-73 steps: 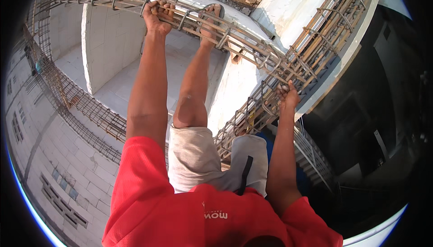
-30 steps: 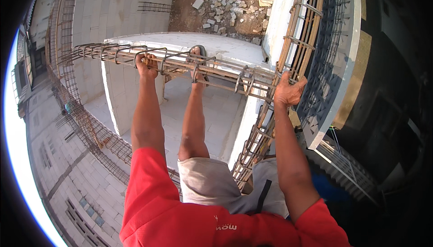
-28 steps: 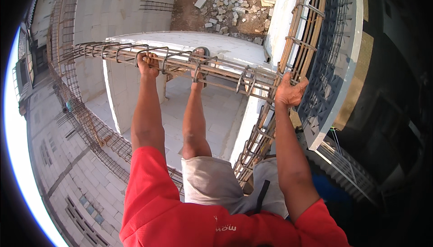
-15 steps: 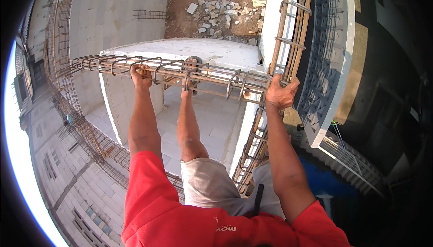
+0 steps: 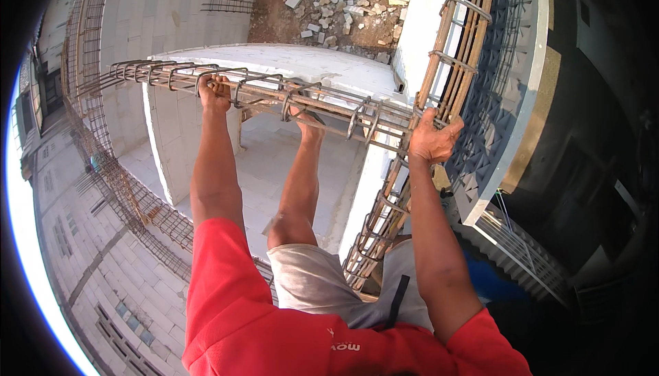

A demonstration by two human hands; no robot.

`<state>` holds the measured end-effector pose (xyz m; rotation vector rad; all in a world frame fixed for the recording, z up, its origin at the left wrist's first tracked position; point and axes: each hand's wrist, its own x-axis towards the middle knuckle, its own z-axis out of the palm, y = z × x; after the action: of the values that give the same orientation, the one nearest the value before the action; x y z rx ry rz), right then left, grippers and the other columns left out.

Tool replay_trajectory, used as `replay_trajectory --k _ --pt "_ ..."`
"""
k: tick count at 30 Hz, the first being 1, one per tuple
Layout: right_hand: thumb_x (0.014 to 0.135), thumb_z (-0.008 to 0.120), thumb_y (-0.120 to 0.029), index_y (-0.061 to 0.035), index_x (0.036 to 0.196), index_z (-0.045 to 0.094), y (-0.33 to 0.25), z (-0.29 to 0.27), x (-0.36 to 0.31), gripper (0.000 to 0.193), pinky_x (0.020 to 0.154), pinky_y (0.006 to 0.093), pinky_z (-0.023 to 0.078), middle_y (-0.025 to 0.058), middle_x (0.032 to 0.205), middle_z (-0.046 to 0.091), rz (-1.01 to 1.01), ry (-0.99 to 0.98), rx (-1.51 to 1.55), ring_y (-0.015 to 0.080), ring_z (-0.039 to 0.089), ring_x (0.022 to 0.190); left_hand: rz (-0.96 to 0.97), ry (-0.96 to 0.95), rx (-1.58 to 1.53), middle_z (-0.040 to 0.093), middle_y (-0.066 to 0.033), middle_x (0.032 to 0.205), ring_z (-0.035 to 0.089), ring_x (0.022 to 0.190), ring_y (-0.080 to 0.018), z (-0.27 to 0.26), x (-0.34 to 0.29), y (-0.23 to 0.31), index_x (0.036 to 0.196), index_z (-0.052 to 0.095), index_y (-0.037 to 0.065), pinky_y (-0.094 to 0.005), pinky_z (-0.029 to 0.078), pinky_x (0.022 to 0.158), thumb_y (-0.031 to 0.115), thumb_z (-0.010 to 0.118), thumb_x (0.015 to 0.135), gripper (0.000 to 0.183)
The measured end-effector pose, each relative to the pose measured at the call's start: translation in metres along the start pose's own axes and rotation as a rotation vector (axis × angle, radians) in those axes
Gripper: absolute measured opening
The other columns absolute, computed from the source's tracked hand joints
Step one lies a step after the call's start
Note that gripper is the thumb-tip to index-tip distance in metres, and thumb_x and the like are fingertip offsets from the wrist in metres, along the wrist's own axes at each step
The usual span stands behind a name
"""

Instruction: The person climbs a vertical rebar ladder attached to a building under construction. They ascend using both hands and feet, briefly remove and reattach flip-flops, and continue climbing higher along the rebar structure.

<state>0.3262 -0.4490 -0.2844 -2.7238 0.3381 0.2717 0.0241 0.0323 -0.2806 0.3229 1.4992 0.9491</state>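
A rusty rebar cage (image 5: 264, 92), long bars tied with square stirrups, runs crosswise in front of me above the white block wall (image 5: 274, 57). My left hand (image 5: 214, 93) is closed around a bar of it, left of the middle. At its right end, it meets a second rebar cage (image 5: 473, 16) lying along the right wall. There my right hand (image 5: 434, 137) is wrapped round the bars at the joint; the exact bar under the fingers is hidden. One of my feet (image 5: 307, 116) is just behind and below the crosswise cage, partly covered by its bars.
Far below, broken white blocks (image 5: 333, 9) are strewn over brown soil. A grey metal panel with a lattice pattern (image 5: 498, 101) flanks the right cage. To the left, another rebar cage (image 5: 130, 197) tops a lower wall. A white railing (image 5: 518, 239) is at lower right.
My foot has shifted right and down behind the crosswise cage, and the knee is bent more. Both hands keep their grip. The view has shifted slightly.
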Motion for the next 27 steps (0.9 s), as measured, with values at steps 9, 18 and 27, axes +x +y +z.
replay_trajectory --k 9,18,27 --pt "0.091 0.068 -0.063 -0.0039 0.151 0.045 0.001 -0.002 -0.003 0.087 0.089 0.0617 0.054 0.0311 0.129 0.067 -0.062 0.002 0.032 0.0511 0.070 0.109 -0.020 0.010 -0.007 0.067 -0.0054 0.075 0.069 0.065 -0.0177 0.004 0.003 0.002 0.083 0.059 0.005 -0.0323 0.070 0.072 0.020 0.065 0.096 0.020" --pt "0.092 0.070 -0.058 -0.0032 0.143 0.048 -0.008 -0.010 -0.005 0.078 0.089 0.0619 0.054 0.0303 0.130 0.068 -0.035 0.009 -0.006 0.0510 0.070 0.109 -0.050 0.034 0.021 0.067 -0.0055 0.075 0.069 0.066 -0.0201 0.006 -0.007 0.000 0.081 0.060 0.005 -0.0333 0.070 0.071 0.020 0.068 0.093 0.021" --pt "0.093 0.068 -0.060 -0.0044 0.139 0.049 -0.007 -0.011 -0.011 0.075 0.085 0.0623 0.054 0.0289 0.123 0.070 -0.042 0.013 0.007 0.0510 0.071 0.104 -0.064 0.031 0.035 0.068 -0.0055 0.077 0.071 0.070 -0.0189 0.007 0.000 -0.001 0.085 0.060 0.005 -0.0323 0.071 0.074 0.019 0.068 0.095 0.019"
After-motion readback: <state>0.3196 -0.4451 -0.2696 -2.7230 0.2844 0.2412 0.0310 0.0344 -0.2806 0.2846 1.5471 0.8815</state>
